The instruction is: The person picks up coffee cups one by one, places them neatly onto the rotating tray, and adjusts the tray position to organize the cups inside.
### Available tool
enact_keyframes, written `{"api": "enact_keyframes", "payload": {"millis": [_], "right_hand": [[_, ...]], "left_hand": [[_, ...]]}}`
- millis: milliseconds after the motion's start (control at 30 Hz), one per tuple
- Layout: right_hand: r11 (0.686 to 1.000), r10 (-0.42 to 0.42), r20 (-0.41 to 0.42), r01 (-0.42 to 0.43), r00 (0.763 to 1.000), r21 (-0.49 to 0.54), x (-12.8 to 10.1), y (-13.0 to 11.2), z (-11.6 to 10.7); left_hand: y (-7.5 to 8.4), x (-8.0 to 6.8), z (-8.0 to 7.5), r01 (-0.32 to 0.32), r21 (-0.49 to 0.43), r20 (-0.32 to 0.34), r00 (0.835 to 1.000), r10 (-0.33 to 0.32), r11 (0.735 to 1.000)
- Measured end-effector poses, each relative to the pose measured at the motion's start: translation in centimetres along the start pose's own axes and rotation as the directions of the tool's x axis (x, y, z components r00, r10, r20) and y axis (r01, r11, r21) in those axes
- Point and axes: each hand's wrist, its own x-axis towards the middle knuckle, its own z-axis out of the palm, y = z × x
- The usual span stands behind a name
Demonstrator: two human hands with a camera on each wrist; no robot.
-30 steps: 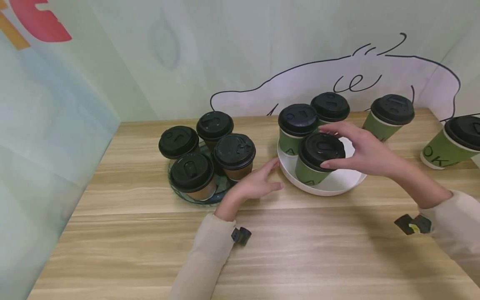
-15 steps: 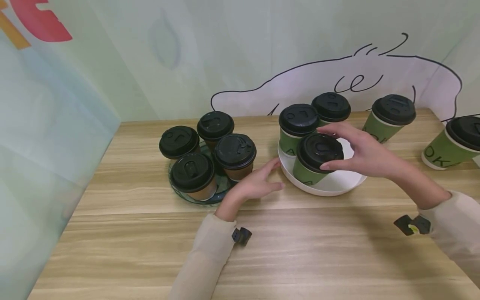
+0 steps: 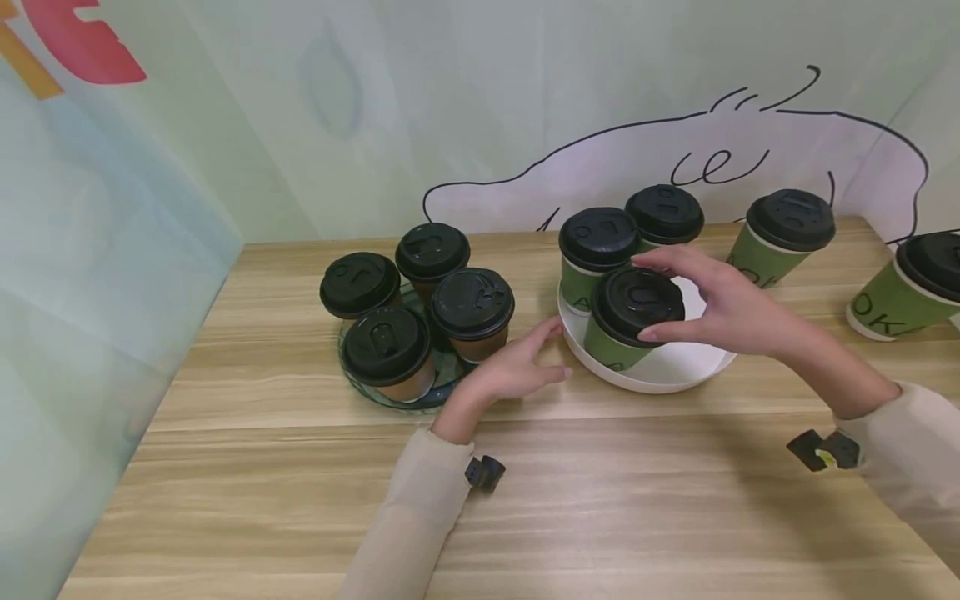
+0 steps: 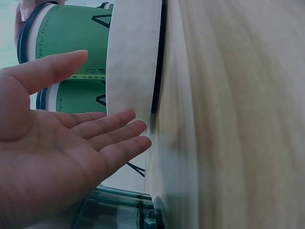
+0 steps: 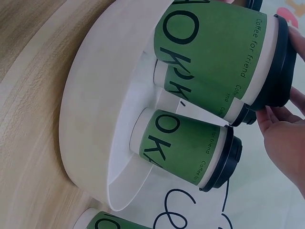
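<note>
Green cup (image 3: 626, 321) in white tray (image 3: 675, 371) on wooden table (image 3: 600, 500)

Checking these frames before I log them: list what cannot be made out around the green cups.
- Head view: front green cup base, hidden behind the white tray rim.
- Right wrist view: right hand cut off by the edge, so its grip is unclear.
- Left wrist view: wooden table blurred.

green cup (image 5: 214, 57) — "Coffee for friend"
</note>
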Motion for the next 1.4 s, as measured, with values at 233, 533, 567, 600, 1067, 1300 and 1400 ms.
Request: {"api": "enact_keyframes", "payload": {"millis": [233, 533, 567, 600, 1067, 1300, 1400], "right_hand": [[0.999, -0.04, -0.01, 0.04, 0.999, 0.011, -0.1, 0.1, 0.0], [0.999, -0.037, -0.03, 0.037, 0.999, 0.005, -0.4, 0.1, -0.4], [0.999, -0.034, -0.031, 0.034, 0.999, 0.008, -0.4, 0.2, -0.4], [0.999, -0.032, -0.031, 0.032, 0.999, 0.008, -0.5, 0.2, -0.5], [0.999, 0.05, -0.044, -0.051, 0.998, -0.018, -1.6, 0.9, -1.5], [0.994, 0.109, -0.061, -0.11, 0.992, -0.013, -2.2, 1.5, -2.2], [0.987, 0.158, -0.05, -0.159, 0.986, -0.008, -2.5, 1.9, -2.5]], "left_hand": [[0.1, -0.1, 0.0, -0.005, -0.011, 0.001, 1.0, 0.005, 1.0], [0.2, -0.3, -0.3, -0.024, -0.023, 0.014, 1.0, 0.024, 0.999], [0.2, -0.3, -0.3, -0.028, -0.026, 0.019, 0.999, 0.028, 0.999], [0.2, -0.3, -0.3, -0.03, -0.03, 0.024, 0.999, 0.031, 0.999], [-0.1, 0.0, 0.0, 0.002, 0.019, 0.018, 1.0, -0.002, 1.0], [-0.1, -0.2, -0.2, 0.006, 0.008, 0.0, 1.0, -0.006, 1.0], [0.0, -0.2, -0.3, -0.004, -0.005, 0.0, 1.0, 0.004, 1.0]]}}
